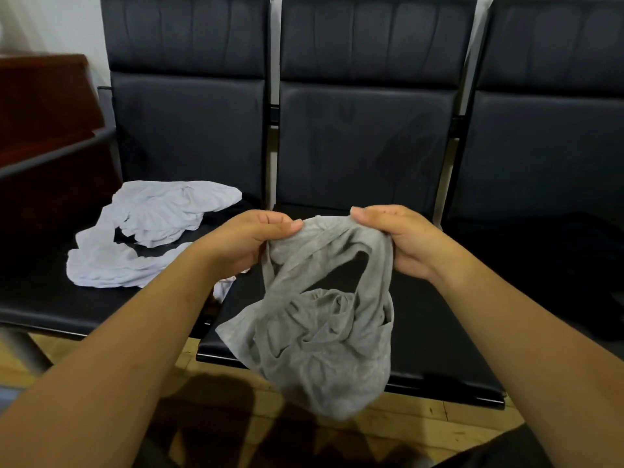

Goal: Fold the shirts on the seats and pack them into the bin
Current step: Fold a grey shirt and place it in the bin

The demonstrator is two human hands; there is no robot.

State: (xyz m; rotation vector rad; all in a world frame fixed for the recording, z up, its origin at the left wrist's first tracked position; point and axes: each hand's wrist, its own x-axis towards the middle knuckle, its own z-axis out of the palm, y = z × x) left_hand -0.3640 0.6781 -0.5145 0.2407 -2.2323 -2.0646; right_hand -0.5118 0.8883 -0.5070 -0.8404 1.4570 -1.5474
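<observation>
Pinching shirt point(310, 339) by top edge in left hand point(250, 241) and right hand point(398, 241); pull apart, shake, lay flat on seat point(439, 349).

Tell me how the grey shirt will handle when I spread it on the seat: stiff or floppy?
Probably very floppy: the grey shirt hangs bunched and wrinkled below the left hand and right hand pinching its top. Likely light: those pinches alone carry it. It may need smoothing to lie flat.

A dark reddish-brown wooden cabinet point(44, 96) stands at the far left, against a white wall point(50, 21). Nearest, a light plank floor point(422, 417) carries a dark shadow point(216, 400).
</observation>
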